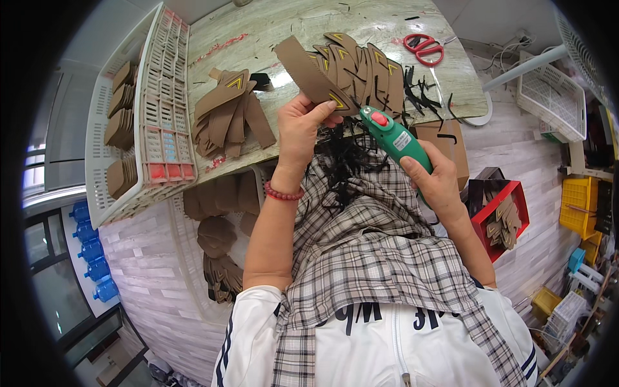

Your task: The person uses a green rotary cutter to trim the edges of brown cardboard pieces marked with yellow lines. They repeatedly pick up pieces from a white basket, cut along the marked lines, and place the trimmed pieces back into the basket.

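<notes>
My left hand (301,126) pinches a brown strap piece (298,63) near its pointed end, which bears a yellow V-shaped mark. The strap slants up and away over the table. Wrapped in my right hand (443,180) is a green handheld electric cutter (398,139) with a red button; its tip is close beside the strap's pointed end. Just beyond lies a fanned pile of similar brown pieces (367,71). Black trimmed strips (342,158) hang in a tangle over my plaid apron (374,213) at the table edge.
Another brown pile (225,116) lies left on the table (258,29). A white crate (147,97) with stacked pieces stands at far left. Red-handled scissors (423,50) and black scraps (422,93) lie right. A red box (522,209) holds more pieces; a basket (187,251) is below left.
</notes>
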Demonstrator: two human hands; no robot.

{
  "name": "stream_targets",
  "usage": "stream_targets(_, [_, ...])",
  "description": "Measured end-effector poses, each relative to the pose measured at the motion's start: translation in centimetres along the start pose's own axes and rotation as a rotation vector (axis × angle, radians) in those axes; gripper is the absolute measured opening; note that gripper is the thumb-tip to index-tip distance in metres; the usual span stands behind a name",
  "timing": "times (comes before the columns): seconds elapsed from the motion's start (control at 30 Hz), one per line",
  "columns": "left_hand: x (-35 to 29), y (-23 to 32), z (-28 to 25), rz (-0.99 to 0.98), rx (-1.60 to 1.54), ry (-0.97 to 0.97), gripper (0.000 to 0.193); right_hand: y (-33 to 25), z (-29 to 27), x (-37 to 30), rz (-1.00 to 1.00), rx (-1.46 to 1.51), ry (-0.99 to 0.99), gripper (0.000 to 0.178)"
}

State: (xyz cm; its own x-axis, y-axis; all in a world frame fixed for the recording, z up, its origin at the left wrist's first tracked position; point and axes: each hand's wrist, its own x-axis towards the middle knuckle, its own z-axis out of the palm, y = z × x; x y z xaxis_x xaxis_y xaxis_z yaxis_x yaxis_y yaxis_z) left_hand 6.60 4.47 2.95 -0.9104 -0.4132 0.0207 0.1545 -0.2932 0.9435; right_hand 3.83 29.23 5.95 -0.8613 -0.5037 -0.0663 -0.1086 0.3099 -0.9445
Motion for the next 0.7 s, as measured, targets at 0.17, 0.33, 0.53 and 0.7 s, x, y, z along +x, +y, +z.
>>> stream_targets(0.17, [-0.2,-0.4,-0.1,-0.031,0.028,-0.030,0.012,0.1,-0.1,0.3,-0.008,0.005,-0.008,0.040])
stream_targets(0.33, [-0.5,-0.7,0.2,-0.075,0.039,-0.057,0.012,-0.3,-0.1,0.4,0.012,-0.013,-0.011,0.040])
stream_targets(0.53, [-0.5,-0.5,0.1,-0.037,0.043,-0.012,0.011,-0.4,0.9,1.3,0.013,0.055,0.013,0.039])
stream_targets(0.7, [2.7,2.9,-4.7,0.172,-0.234,0.270,0.013,0.2,1.0,1.1,0.048,0.116,0.040,0.037])
